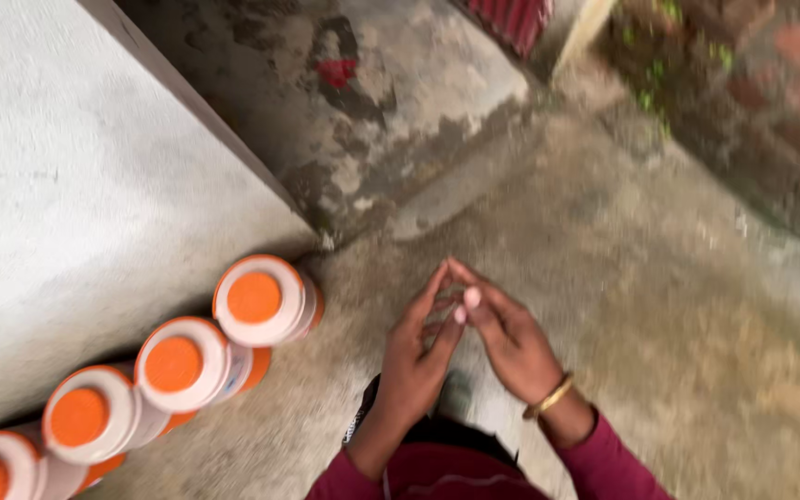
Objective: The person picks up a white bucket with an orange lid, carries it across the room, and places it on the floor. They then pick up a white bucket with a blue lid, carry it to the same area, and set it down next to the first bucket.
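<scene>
From the head view, the left hand (414, 361) and right hand (502, 338) meet fingertip to fingertip over the bare floor (678, 352), fingers loosely spread and gripping nothing. Four orange-topped tubs (261, 301) stand in a row along the wall (76, 185), to the left of the hands; none is touched yet.

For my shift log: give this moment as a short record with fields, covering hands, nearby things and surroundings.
left hand: empty, fingertips meeting the right hand
right hand: empty, gold bangle on the wrist
sleeves: maroon
nearby: four white plastic buckets with orange lids, in a row along the white wall, left of the hands
ground: rough bare concrete floor
far right: mossy red brick wall
</scene>
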